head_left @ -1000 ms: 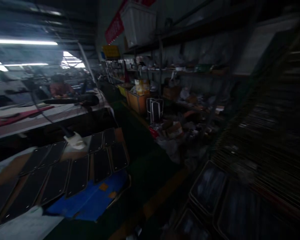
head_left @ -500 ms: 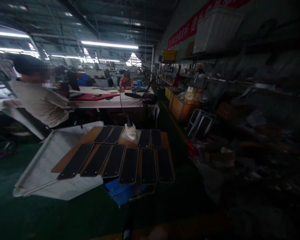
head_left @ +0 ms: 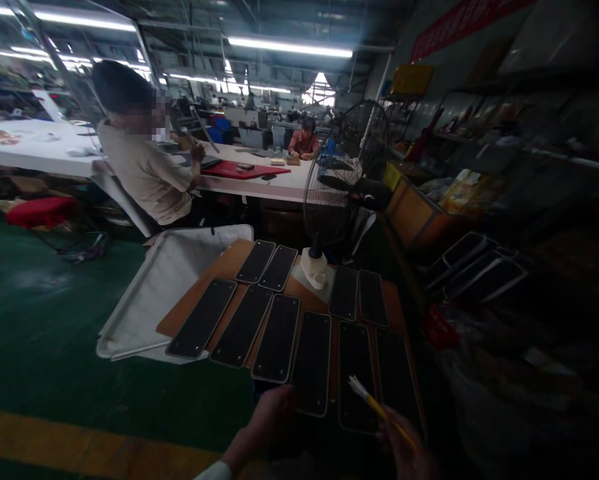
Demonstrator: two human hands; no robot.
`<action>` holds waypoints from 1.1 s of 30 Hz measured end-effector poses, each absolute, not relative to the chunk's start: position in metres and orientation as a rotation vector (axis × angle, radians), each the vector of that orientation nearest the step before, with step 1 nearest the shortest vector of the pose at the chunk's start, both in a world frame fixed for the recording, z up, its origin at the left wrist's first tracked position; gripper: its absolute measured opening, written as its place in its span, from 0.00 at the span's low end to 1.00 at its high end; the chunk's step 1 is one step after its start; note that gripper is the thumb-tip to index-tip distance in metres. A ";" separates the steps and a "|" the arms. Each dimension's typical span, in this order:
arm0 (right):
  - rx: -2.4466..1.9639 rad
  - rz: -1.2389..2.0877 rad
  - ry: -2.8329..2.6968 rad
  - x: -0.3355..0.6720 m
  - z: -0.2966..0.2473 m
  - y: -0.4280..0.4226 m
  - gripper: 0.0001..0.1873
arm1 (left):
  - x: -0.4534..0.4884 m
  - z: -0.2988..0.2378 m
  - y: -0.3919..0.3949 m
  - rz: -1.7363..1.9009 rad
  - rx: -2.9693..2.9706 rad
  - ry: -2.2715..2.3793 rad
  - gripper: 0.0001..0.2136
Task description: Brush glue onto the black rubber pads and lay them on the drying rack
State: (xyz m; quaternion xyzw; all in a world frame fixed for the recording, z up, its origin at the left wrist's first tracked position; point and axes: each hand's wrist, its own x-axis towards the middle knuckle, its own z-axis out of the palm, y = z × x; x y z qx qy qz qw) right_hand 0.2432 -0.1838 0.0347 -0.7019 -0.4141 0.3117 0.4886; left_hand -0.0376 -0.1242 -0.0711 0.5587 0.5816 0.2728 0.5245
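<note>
A brown board (head_left: 212,277) bears black panels (head_left: 312,360) in two rows, six along its near side and four along its far side. At the board's near edge, toward its right end, the right hand (head_left: 404,437) grips a brush (head_left: 373,403), bristles over one near panel; whether they touch it I cannot tell. The left hand (head_left: 274,408) is at the middle of the board's near edge, too dark to tell whether open or closed. A white bottle (head_left: 313,268) stands on the board's far side, between the far panels. Left of the board is a white bin (head_left: 129,317); beyond the board stands a fan (head_left: 329,200).
</note>
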 end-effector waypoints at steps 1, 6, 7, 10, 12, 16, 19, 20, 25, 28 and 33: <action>-1.676 0.808 -1.037 0.241 0.030 -0.162 0.30 | -0.052 -0.070 -0.117 0.660 1.364 1.442 0.07; -1.511 0.909 -1.249 0.227 0.020 -0.059 0.27 | -0.120 -0.077 -0.100 0.676 1.530 1.776 0.08; -1.479 0.913 -1.285 0.223 0.019 -0.040 0.26 | -0.131 -0.080 -0.098 0.666 1.542 1.808 0.09; -1.415 0.921 -1.377 0.211 0.017 0.011 0.23 | -0.157 -0.087 -0.090 0.654 1.589 1.861 0.09; -1.401 0.921 -1.412 0.205 0.014 0.042 0.22 | -0.171 -0.090 -0.076 0.627 1.621 1.863 0.09; -1.420 0.842 -1.433 0.191 0.007 0.094 0.21 | -0.193 -0.097 -0.020 0.519 1.743 1.818 0.11; -1.468 0.806 -1.421 0.168 0.003 0.124 0.20 | -0.206 -0.099 0.044 0.451 1.903 1.725 0.15; -1.484 0.808 -1.420 0.156 0.002 0.132 0.20 | -0.209 -0.099 0.068 0.438 1.963 1.685 0.17; -1.479 0.832 -1.569 0.076 -0.010 0.180 0.16 | -0.224 -0.102 0.178 0.383 2.242 1.571 0.22; -1.459 0.746 -1.700 0.034 -0.023 0.225 0.13 | -0.233 -0.113 0.221 0.340 2.382 1.510 0.21; -1.454 0.528 -1.811 -0.002 -0.049 0.313 0.12 | -0.240 -0.132 0.251 0.278 2.444 1.458 0.19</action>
